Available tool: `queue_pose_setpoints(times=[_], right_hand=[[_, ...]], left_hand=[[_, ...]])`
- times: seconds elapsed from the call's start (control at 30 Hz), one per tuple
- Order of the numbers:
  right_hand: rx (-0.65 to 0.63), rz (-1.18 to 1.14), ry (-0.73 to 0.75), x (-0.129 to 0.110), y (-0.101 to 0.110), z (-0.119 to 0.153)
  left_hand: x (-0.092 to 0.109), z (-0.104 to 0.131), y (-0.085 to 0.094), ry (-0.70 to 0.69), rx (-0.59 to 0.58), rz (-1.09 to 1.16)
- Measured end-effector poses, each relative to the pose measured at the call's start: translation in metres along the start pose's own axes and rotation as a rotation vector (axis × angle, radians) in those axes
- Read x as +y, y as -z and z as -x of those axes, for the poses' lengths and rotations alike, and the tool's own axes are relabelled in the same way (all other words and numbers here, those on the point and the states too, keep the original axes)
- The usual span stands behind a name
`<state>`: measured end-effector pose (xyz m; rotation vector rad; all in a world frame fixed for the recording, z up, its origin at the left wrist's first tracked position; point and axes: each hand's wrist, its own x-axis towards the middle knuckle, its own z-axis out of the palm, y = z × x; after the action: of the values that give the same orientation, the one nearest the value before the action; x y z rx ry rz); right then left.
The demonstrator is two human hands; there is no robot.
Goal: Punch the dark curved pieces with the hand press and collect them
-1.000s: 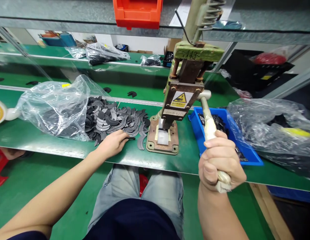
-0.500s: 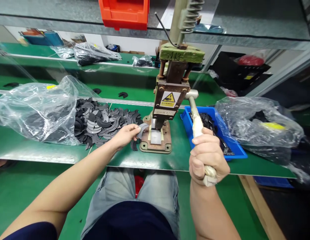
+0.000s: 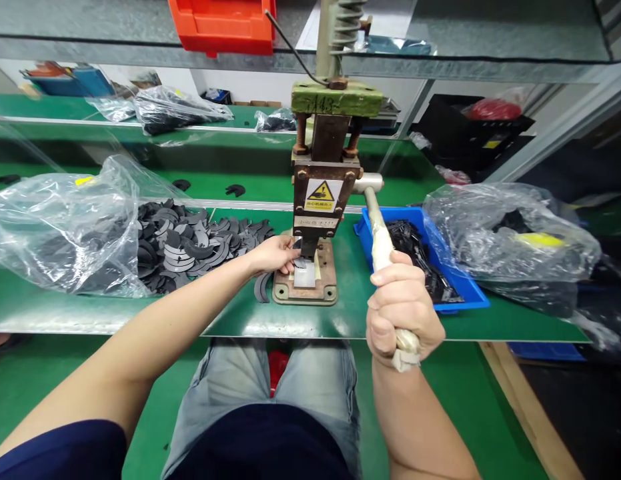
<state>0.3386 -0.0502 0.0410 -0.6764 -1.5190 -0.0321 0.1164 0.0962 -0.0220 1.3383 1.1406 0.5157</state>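
Observation:
A hand press point(image 3: 323, 167) with a green top plate stands upright on a brown base point(image 3: 329, 270). My left hand point(image 3: 276, 255) pinches a thin grey curved piece point(image 3: 300, 264) at the press, under its ram; most of the piece is hidden by fingers and ram. Just below the ram lies a pale block point(image 3: 305, 277). My right hand point(image 3: 405, 307) is wrapped round the tape-covered lever point(image 3: 383, 243) of the press. Another curved piece point(image 3: 261, 288) rests beside the base, and a heap of such grey pieces point(image 3: 190, 243) spreads to the left.
A blue bin point(image 3: 473, 293) holding black parts stands right of the press. Clear plastic bags lie at the left point(image 3: 65, 233) and right point(image 3: 515, 247). Above the bench runs a metal shelf point(image 3: 115, 47) with a red-orange bin point(image 3: 223, 30).
My left hand has moved right, bringing the curved piece in under the ram. My right hand stays on the lever. The whole view has shifted slightly.

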Motion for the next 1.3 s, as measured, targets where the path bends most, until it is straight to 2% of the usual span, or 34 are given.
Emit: queue_pose_setpoints(times=[0.1,0.37,0.53,0.7,1.03,1.17,1.3], right_hand=[[0.056,-0.086,0.033,0.003,-0.001,0.0],[0.035,-0.066,0.043,0.007,0.001,0.002],[0.015,-0.084,0.04,0.007,0.002,0.004],[0.019,-0.072,0.049,0.008,0.001,0.004],[0.065,-0.101,0.059,0.009,-0.004,0.003],[0.086,-0.095,0.05,0.008,-0.005,0.003],[0.047,-0.083,0.053,0.008,-0.002,0.001]], left_hand=[[-0.001,0.003,0.003,-0.024,0.006,0.018],[0.0,0.008,0.002,0.037,-0.022,0.074],[0.003,0.011,0.007,-0.011,-0.013,0.062],[0.001,0.014,0.01,0.023,-0.073,0.022],[0.013,-0.002,-0.01,0.056,0.11,-0.069],[0.012,-0.003,-0.017,0.065,0.129,-0.075],[0.01,0.002,-0.014,-0.048,0.127,-0.181]])
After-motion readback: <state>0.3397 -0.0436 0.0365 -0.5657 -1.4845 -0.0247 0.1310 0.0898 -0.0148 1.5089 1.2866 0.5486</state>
